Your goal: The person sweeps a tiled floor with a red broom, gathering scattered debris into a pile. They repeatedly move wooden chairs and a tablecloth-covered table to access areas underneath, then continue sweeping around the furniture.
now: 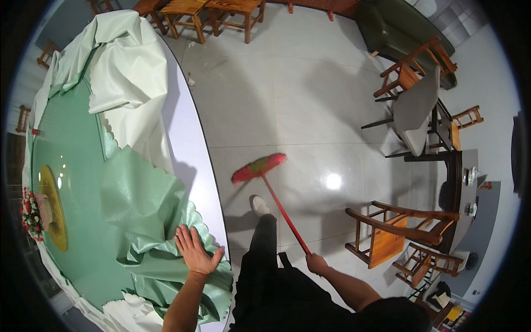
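Note:
My right hand [316,264] is wrapped round the upper end of a red broom handle [285,214]. The broom's head [259,167], red with a dark greenish middle, rests on the tiled floor ahead of my foot. My left hand [197,253] lies flat with its fingers spread on a bunched green tablecloth [146,193] with a scalloped edge. That cloth is heaped along the right side of a large round table [191,138], whose pale top shows near the rim. A folded white cloth [133,66] lies farther back on the table.
Wooden chairs [395,235] stand at the right, with a grey chair [414,119] and a green sofa [409,33] farther back. Wooden stools [185,12] line the far left. Small litter [191,82] lies on the floor [310,99] beside the table.

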Demonstrator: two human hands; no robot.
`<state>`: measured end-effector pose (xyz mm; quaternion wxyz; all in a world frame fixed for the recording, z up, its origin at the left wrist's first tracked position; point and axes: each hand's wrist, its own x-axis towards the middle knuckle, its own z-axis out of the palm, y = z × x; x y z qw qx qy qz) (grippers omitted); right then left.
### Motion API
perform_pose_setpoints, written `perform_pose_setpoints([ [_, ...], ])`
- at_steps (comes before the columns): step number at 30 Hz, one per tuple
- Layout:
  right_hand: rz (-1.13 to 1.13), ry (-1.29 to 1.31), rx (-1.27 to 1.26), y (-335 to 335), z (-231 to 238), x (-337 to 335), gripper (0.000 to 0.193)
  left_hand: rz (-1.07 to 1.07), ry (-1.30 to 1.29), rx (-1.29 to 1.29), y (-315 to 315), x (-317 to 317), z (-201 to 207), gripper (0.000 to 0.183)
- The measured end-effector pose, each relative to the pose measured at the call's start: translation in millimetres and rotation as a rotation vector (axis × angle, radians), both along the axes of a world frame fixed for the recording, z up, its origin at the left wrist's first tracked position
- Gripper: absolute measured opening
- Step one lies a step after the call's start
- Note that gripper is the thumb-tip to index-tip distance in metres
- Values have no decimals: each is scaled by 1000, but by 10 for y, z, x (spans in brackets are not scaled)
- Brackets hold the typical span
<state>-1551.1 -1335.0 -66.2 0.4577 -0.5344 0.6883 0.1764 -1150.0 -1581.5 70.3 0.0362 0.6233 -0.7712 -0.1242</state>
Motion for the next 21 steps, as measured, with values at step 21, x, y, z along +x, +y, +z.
perform_pose_setpoints([
  [21, -928, -545, 392, -3762, 183, -81, 32, 277, 5, -223, -5598, -474, -168, 93],
])
